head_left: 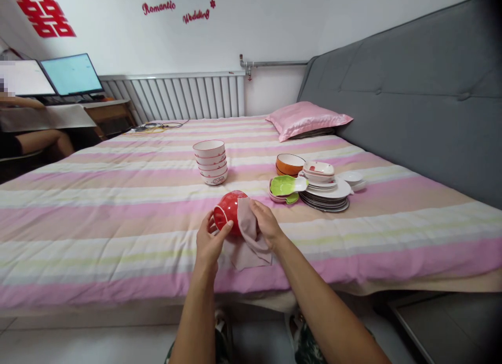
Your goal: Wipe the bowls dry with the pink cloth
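A glossy red bowl (226, 209), tipped on its side, is held above the near part of the bed. My left hand (210, 237) grips its rim at the left, thumb on the near edge. In my right hand (266, 224) is a pale pink cloth (247, 223), pressed against the bowl's right side; its lower end hangs down below the bowl. Beyond the bowl stands a stack of white bowls (210, 162) with red rims. To the right sit a green leaf-shaped dish (285, 185), orange bowls (289, 165) and a pile of plates (327, 196).
The striped bedspread (117, 212) spreads under everything. A pink pillow (308, 119) lies near the grey headboard (411, 76). Cables (160, 126) rest at the far left edge. A person's leg (45, 144) shows by a desk with monitors (71, 75).
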The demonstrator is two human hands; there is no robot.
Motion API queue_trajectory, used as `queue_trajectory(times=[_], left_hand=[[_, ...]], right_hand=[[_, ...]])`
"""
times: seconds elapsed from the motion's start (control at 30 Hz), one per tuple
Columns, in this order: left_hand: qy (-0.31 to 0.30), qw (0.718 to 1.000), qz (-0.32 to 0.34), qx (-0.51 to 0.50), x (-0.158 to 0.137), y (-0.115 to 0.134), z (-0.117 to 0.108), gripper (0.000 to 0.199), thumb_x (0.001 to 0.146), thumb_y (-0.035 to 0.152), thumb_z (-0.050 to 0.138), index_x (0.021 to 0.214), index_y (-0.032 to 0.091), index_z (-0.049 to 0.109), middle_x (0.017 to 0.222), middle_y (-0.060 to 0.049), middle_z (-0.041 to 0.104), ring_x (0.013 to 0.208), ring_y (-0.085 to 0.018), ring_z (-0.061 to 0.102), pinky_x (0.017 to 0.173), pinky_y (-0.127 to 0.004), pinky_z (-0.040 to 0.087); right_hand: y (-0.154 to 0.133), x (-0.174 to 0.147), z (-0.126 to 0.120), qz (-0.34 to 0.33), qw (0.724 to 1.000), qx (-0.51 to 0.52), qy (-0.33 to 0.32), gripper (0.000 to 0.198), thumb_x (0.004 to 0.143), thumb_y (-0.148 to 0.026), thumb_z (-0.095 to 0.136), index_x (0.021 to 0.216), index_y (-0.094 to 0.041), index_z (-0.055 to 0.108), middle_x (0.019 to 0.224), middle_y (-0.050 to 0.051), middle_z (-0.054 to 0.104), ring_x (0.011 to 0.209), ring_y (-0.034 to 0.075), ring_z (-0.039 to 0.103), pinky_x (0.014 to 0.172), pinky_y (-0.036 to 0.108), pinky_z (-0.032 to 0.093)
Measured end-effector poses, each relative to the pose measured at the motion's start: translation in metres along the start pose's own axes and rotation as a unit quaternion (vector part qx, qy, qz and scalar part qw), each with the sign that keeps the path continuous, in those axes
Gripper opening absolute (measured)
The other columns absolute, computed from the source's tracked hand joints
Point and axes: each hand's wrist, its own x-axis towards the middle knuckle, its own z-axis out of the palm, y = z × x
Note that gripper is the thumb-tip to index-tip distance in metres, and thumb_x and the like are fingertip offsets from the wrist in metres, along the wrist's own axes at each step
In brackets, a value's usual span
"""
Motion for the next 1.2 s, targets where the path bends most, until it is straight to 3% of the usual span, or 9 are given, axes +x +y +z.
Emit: queue_trajectory(times=[0.23, 0.5, 0.9, 1.2], left_hand=[[-0.019, 0.999, 0.022, 0.014, -0.002, 0.003, 0.002, 0.080, 0.052, 0.038, 0.082, 0.123, 0.014, 0.053, 0.120, -0.017, 0.058, 0.107, -0.027, 0.056, 0.081, -0.037, 0.049], [-0.004, 1.000, -0.017, -0.018, 0.002, -0.004, 0.001, 0.081, 0.054, 0.043, 0.081, 0.125, 0.016, 0.052, 0.123, -0.016, 0.056, 0.107, -0.027, 0.056, 0.083, -0.038, 0.048], [0.018, 0.999, -0.031, -0.023, 0.003, -0.003, 0.006, 0.073, 0.061, 0.042, 0.078, 0.124, 0.017, 0.053, 0.122, -0.015, 0.057, 0.105, -0.025, 0.057, 0.083, -0.035, 0.047], [0.010, 0.998, -0.041, -0.041, 0.008, -0.005, 0.005, 0.062, 0.067, 0.043, 0.073, 0.121, 0.018, 0.055, 0.115, -0.012, 0.062, 0.099, -0.022, 0.060, 0.084, -0.034, 0.046]], right_hand=[[0.000, -0.001, -0.001, 0.021, 1.000, -0.018, 0.006, 0.041, 0.067, -0.053, 0.071, 0.081, -0.016, 0.063, 0.072, -0.001, 0.062, 0.064, 0.011, 0.052, 0.061, 0.023, 0.041], [0.003, -0.004, -0.001, 0.048, 0.997, -0.039, -0.036, 0.046, 0.062, -0.049, 0.076, 0.091, -0.016, 0.063, 0.081, 0.002, 0.066, 0.068, 0.012, 0.056, 0.065, 0.024, 0.044], [0.010, -0.002, -0.005, 0.032, 0.992, -0.113, -0.045, 0.044, 0.067, -0.047, 0.073, 0.096, -0.015, 0.061, 0.087, 0.004, 0.067, 0.073, 0.014, 0.059, 0.067, 0.025, 0.045], [0.020, -0.001, -0.009, 0.002, 0.971, -0.231, -0.053, 0.042, 0.073, -0.045, 0.068, 0.102, -0.016, 0.062, 0.095, 0.005, 0.069, 0.085, 0.020, 0.061, 0.075, 0.031, 0.048]])
